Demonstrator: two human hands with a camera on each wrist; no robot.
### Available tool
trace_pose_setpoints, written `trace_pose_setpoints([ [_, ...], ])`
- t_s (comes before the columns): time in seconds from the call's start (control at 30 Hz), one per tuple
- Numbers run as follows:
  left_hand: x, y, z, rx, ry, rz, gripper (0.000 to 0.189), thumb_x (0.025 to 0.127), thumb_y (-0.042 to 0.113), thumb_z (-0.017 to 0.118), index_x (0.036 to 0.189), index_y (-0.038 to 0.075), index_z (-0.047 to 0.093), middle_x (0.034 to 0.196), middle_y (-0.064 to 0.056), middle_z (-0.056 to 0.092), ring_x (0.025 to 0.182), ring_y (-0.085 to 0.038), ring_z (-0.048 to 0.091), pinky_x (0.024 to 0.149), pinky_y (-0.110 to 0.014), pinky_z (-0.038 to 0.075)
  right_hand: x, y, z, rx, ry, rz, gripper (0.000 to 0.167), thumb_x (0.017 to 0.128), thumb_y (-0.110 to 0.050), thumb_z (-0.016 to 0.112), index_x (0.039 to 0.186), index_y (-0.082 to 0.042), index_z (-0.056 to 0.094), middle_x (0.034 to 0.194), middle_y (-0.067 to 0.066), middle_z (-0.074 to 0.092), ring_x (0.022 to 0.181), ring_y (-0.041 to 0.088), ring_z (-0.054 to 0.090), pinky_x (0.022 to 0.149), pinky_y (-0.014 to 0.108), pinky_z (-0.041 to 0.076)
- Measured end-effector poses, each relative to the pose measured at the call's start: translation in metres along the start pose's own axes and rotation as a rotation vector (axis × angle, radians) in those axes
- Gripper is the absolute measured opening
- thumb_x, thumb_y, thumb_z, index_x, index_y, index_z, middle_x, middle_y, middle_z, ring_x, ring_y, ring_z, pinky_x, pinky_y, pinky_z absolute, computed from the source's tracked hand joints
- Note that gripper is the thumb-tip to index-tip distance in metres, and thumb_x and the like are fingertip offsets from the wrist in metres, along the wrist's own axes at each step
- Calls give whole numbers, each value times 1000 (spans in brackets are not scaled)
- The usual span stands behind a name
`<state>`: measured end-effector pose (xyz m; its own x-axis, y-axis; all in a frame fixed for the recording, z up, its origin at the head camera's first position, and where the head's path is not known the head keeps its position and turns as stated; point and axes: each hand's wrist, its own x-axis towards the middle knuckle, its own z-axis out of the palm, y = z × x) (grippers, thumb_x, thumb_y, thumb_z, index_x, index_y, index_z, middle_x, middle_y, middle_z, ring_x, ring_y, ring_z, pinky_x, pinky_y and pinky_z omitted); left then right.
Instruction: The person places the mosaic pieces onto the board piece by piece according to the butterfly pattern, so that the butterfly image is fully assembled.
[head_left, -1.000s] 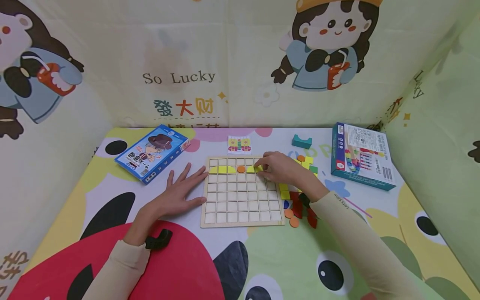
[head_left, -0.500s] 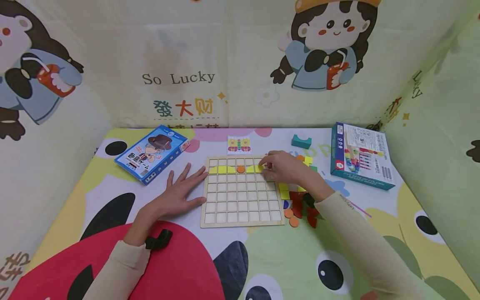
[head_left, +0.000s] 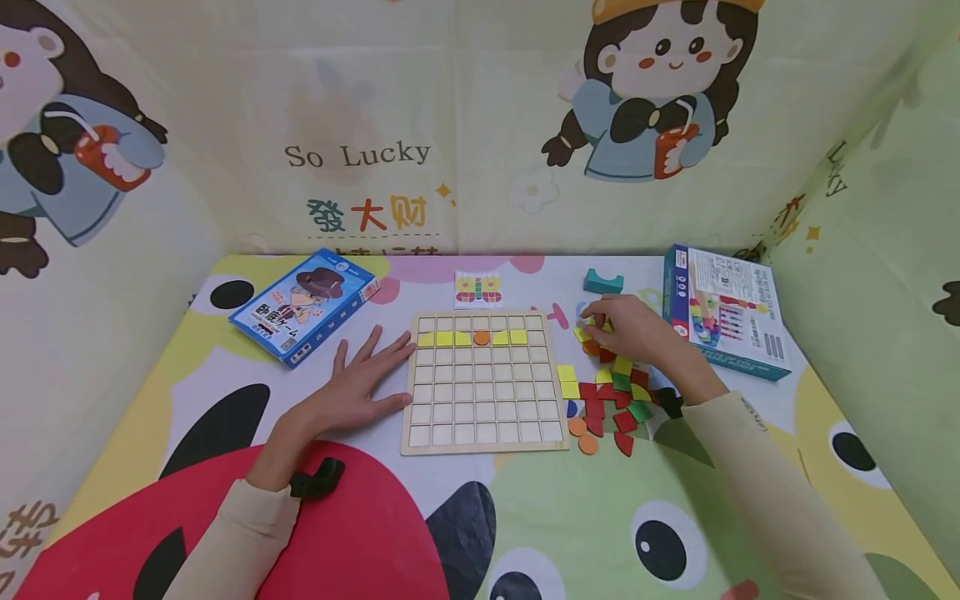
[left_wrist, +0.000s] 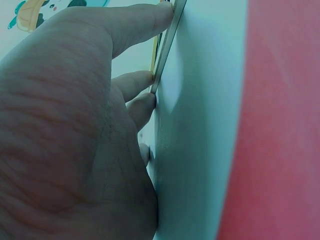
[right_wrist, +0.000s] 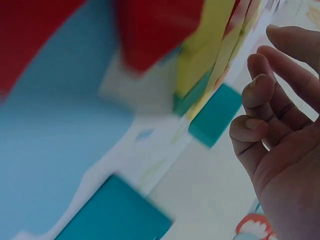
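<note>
My left hand [head_left: 356,392] lies with fingers spread, its fingertips and thumb touching the left edge of a wooden grid board [head_left: 483,454]. In the left wrist view, several fingers [left_wrist: 142,25] meet the board's thin side. Along the board's second row sit several yellow pieces [head_left: 445,339] with an orange disc [head_left: 482,337] among them. My right hand [head_left: 630,327] hovers at the far end of a pile of loose tiles, fingertips by a yellow tile [head_left: 581,334]. In the right wrist view its fingers [right_wrist: 257,90] are loosely bent, with nothing seen between them.
Red tiles [head_left: 625,422], green tiles [head_left: 621,382] and orange discs [head_left: 588,445] lie right of the board. Behind the board is a butterfly picture card [head_left: 477,289]. A teal block [head_left: 603,282], a blue box [head_left: 303,307] and a teal-edged box [head_left: 723,312] stand farther back.
My right hand has left a yellow square in the board's second row and moved right to the loose tiles. The left hand stays at the board's edge.
</note>
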<state>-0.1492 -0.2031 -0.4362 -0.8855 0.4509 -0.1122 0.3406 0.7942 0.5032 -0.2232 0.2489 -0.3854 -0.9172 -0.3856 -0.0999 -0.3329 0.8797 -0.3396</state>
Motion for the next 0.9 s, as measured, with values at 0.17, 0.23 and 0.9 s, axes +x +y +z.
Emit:
trace_pose_setpoints([
  [0.17, 0, 0, -1, 1, -4, -6, 88, 95, 58, 65, 169, 27, 29, 180, -3, 18, 168, -41, -6, 124, -78, -17, -6, 13, -4, 5, 2, 29, 31, 100, -21, 73, 128, -8, 75, 106, 11, 73, 96, 24, 62, 78, 33, 57],
  [0.23, 0, 1, -1, 0, -6, -10, 88, 95, 58, 65, 169, 27, 29, 180, -3, 18, 168, -41, -6, 124, -78, -17, -6, 16, -4, 8, -9, 34, 32, 100, -21, 73, 129, -8, 75, 107, 10, 73, 96, 24, 62, 78, 32, 57],
  [0.9, 0, 1, -1, -16, -4, -10, 89, 94, 56, 67, 169, 27, 29, 180, -3, 19, 168, -40, -6, 124, -76, -18, 3, 12, 0, 12, -55, 48, 40, 100, -16, 71, 138, -4, 69, 106, 13, 71, 96, 24, 61, 77, 31, 57],
])
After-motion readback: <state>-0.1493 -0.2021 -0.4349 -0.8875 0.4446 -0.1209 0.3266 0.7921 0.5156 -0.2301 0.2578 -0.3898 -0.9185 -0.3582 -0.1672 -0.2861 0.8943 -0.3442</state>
